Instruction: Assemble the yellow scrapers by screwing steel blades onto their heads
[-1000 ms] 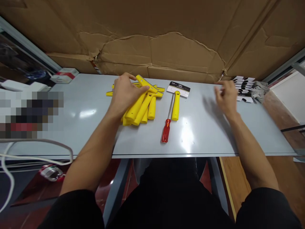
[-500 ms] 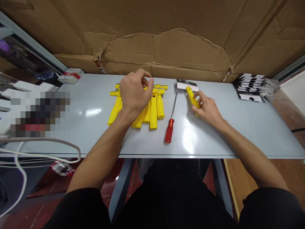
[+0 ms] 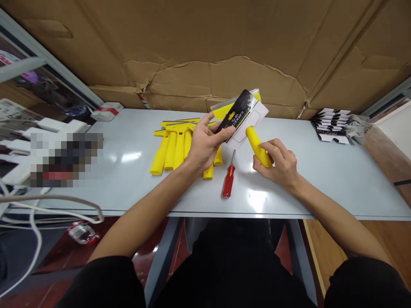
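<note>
A yellow scraper is held up above the table, its handle tilted. My right hand has thumb and fingers closed on the lower end of that handle. My left hand pinches a black-and-white printed card at the scraper's head. Behind the card shows a flat yellow part with a clear plastic edge; how it joins the card is hidden. Several yellow scrapers lie in a pile beside and partly behind my left hand. Below the card lies a red-handled screwdriver, its shaft tip hidden.
A stack of black-and-white cards and a grey cloth lie at the table's right end. At the back left sits a small white-and-red box. White cables hang at the left. Cardboard walls the back edge.
My left hand has moved right from above the pile and taken hold of the card. The scraper has been raised off the table and tilted, with my right hand still on its handle.
</note>
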`<state>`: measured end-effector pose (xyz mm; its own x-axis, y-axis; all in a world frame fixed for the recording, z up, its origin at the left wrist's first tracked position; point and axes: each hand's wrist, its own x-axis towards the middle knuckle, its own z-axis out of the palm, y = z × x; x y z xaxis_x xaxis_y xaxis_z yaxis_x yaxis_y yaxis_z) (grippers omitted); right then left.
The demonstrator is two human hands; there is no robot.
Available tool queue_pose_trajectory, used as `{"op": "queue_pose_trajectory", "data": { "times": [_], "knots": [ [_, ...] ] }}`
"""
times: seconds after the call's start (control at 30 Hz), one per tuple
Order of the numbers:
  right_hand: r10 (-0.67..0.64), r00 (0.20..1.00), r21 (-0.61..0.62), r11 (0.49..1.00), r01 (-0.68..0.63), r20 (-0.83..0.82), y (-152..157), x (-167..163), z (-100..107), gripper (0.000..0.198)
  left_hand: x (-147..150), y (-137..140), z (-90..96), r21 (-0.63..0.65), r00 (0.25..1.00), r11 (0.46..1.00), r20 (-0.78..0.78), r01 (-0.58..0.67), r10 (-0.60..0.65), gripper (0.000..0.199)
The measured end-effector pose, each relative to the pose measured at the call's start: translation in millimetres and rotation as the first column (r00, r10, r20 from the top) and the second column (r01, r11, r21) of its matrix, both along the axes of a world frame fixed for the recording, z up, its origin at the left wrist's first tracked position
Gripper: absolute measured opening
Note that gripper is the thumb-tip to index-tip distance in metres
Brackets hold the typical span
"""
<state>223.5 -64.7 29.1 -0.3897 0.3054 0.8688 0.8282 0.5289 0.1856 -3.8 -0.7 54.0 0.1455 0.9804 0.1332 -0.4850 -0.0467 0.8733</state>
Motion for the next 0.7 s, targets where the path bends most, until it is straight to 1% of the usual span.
{"op": "queue_pose_trajectory", "data": {
  "times": [0.07,0.1,0.17,0.23,0.3,0.33,0.43,0.53,0.6,0.63,0.67,0.7],
  "knots": [
    [0.016,1.0,-0.012,1.0,-0.016,-0.015,0,0,-1,0.035,4,-4,-0.8,-0.045,0.999,0.999,0.037,-0.017,0.019,0.081],
    [0.028,1.0,-0.022,0.999,-0.028,-0.003,0,0,-2,0.034,5,-6,-1.1,-0.053,0.998,0.998,0.052,-0.015,0.018,0.073],
    [0.048,0.998,-0.038,0.998,-0.047,0.037,0,0,-4,0.037,8,-9,-1.5,-0.047,0.997,0.999,0.071,0.009,-0.006,0.056],
    [0.049,0.997,-0.024,0.999,-0.047,0.067,-3,-3,-7,0.044,12,-14,-2.0,-0.026,0.997,0.999,0.071,0.036,-0.034,0.047],
    [0.021,0.997,0.014,1.0,-0.022,0.068,-5,-8,-10,0.049,17,-21,-3.6,-0.016,0.997,0.999,0.06,0.047,-0.046,0.045],
    [0.004,0.999,0.031,1.0,-0.006,0.052,-6,-11,-11,0.048,21,-24,-5.1,-0.023,0.997,0.999,0.055,0.048,-0.047,0.046],
    [-0.029,0.999,0.068,0.997,0.031,-0.042,-6,-15,-10,0.037,29,-34,-10.9,-0.077,0.999,0.996,0.024,0.047,-0.045,0.049],
    [0.009,0.997,0.082,0.997,-0.003,-0.078,-3,-14,-6,0.032,32,-37,-14.5,-0.113,0.996,0.99,0.006,0.087,-0.087,0.049],
    [0.074,0.996,0.031,0.997,-0.073,-0.042,-2,-11,-4,0.036,30,-36,-13.0,-0.124,0.994,0.987,0.033,0.105,-0.102,0.049],
    [0.121,0.992,-0.03,0.992,-0.123,-0.04,-2,-9,-2,0.038,28,-35,-11.2,-0.132,0.994,0.986,0.049,0.102,-0.096,0.05],
    [0.174,0.982,-0.103,0.978,-0.18,-0.07,-2,-6,-1,0.035,26,-33,-9.1,-0.141,0.995,0.986,0.059,0.092,-0.085,0.051],
    [0.22,0.965,-0.177,0.954,-0.244,-0.145,-2,-4,1,0.028,24,-32,-6.9,-0.149,0.996,0.986,0.064,0.079,-0.07,0.052]
  ]
}}
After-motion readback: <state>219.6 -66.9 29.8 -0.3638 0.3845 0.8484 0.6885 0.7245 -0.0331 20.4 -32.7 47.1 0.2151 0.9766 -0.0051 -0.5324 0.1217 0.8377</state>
